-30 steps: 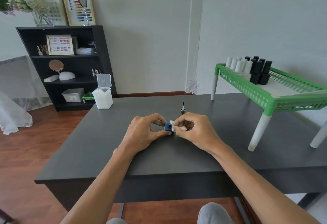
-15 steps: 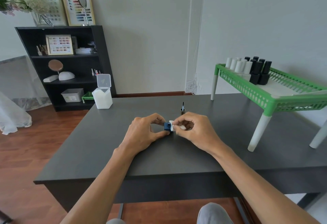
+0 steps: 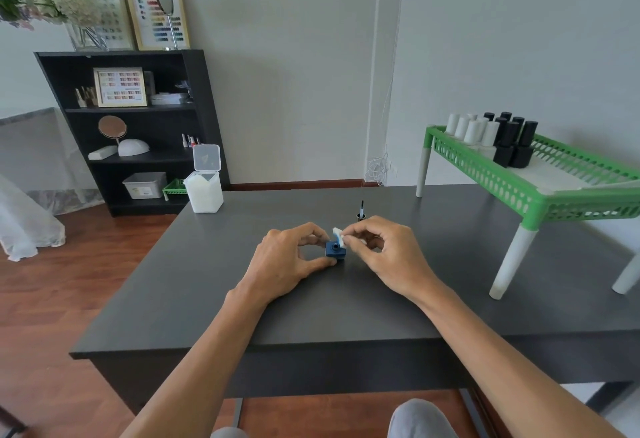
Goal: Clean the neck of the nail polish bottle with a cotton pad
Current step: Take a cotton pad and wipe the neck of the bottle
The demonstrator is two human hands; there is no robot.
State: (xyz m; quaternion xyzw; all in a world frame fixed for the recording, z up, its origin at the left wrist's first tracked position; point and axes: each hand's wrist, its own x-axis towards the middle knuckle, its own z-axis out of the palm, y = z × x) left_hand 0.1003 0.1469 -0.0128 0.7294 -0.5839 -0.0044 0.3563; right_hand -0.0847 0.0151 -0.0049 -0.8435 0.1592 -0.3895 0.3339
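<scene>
A small blue square nail polish bottle (image 3: 335, 251) stands uncapped on the dark table (image 3: 242, 299), its round neck showing on top. My left hand (image 3: 289, 261) grips the bottle between thumb and fingers from the left. My right hand (image 3: 384, 254) pinches a white cotton pad (image 3: 339, 236) with a blue stain, held at the bottle's upper right edge beside the neck. The bottle's cap with its brush (image 3: 361, 212) stands upside down just behind my right hand.
A white container of cotton pads (image 3: 205, 188) with its lid flipped open stands at the table's far left. A green rack (image 3: 540, 188) on white legs holds several white and black bottles at the right. A black shelf stands behind on the left.
My right hand has lifted the cotton pad off the side of the bottle's neck, so the neck opening now shows. The left hand keeps its grip.
</scene>
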